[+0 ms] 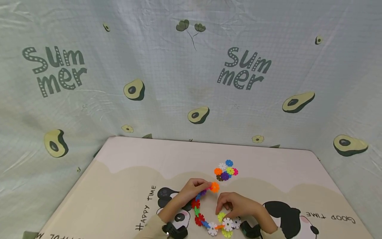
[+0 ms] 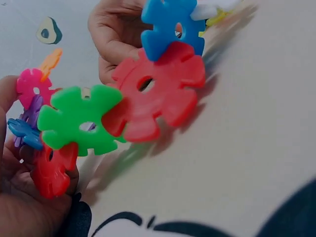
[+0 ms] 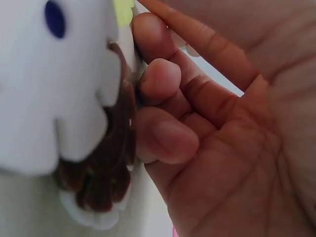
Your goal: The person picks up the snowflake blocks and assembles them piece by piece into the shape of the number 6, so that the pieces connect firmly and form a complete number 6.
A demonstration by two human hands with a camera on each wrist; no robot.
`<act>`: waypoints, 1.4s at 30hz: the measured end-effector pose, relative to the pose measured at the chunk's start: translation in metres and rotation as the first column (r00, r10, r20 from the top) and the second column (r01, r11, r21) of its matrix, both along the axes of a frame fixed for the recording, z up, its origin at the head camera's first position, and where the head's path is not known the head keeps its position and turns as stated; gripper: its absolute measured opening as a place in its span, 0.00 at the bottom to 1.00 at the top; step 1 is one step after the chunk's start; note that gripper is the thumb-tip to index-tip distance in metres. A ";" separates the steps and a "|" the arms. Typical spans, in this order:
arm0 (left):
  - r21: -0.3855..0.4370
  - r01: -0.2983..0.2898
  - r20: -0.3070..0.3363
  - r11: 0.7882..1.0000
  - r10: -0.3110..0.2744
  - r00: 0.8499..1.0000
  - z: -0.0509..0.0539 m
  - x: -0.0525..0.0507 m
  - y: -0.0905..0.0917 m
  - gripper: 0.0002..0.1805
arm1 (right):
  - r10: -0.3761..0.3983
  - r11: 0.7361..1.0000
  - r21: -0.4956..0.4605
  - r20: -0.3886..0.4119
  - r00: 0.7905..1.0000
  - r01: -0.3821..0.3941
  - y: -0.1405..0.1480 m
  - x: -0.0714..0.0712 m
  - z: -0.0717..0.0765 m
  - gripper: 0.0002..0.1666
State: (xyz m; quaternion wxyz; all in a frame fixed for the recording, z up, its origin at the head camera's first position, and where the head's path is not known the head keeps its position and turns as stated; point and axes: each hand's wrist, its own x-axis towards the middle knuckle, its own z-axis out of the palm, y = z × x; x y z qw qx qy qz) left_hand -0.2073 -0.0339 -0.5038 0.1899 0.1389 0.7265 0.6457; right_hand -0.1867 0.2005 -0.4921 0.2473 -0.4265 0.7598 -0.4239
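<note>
A curved chain of slotted plastic flower discs lies between the hands. My left hand (image 1: 193, 190) pinches its far end, next to an orange disc (image 1: 214, 187) and a pink disc (image 2: 34, 88). Red discs (image 1: 199, 219), a green disc (image 2: 81, 121) and blue ones follow along the chain. My right hand (image 1: 238, 205) has curled fingers and pinches a yellow disc (image 1: 221, 217) at the near end. White discs (image 1: 228, 224) cluster beside it. In the right wrist view, its fingertips lie against a brown disc (image 3: 98, 173) behind a large white one; the pinch itself is mostly hidden.
Beyond the hands lies a small pile of loose discs, among them a purple disc (image 1: 225, 176), an orange one and a blue disc (image 1: 229, 163). The table (image 1: 125, 156) has a printed cartoon cover. Patterned fabric (image 1: 167, 66) hangs behind it.
</note>
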 end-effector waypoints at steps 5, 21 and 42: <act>-0.005 0.031 -0.026 1.000 -0.031 0.999 0.000 0.000 -0.001 0.18 | -0.009 1.000 0.009 0.014 1.000 0.009 0.000 -0.001 0.000 0.10; 0.010 0.073 -0.017 0.997 -0.073 0.997 -0.004 -0.002 -0.004 0.14 | 0.011 0.999 0.035 0.075 0.997 -0.013 0.006 0.001 0.004 0.12; -0.021 0.021 -0.013 1.000 -0.021 1.000 -0.004 -0.001 -0.003 0.16 | -0.068 0.997 0.043 0.041 0.997 0.067 0.019 -0.001 0.007 0.14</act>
